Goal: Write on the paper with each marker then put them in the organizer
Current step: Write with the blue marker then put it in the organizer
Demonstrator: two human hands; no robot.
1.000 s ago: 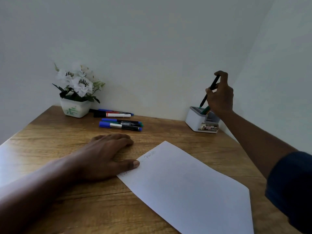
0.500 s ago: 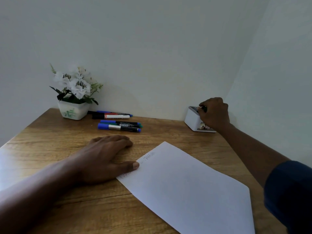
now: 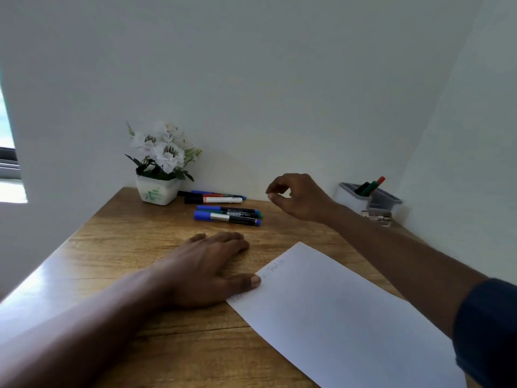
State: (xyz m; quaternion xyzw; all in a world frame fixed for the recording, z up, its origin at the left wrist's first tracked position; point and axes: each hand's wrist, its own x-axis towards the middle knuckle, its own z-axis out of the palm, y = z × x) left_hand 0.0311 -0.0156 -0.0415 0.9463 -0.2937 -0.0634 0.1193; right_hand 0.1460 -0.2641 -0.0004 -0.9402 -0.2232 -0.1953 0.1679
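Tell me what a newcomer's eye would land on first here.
The empty right hand hovers over the table, fingers loosely curled, between the loose markers near the flower pot and the organizer at far right, which has stowed markers in it. The left hand lies flat, thumb on the edge of the paper.

dim daylight from left window, glare on table, wide-angle edge distortion.

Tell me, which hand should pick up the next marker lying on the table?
Right, probably. The empty right hand hovers just beside the blue-capped black markers lying on the wooden table, while the left hand lies flat with its thumb on the white paper sheet.
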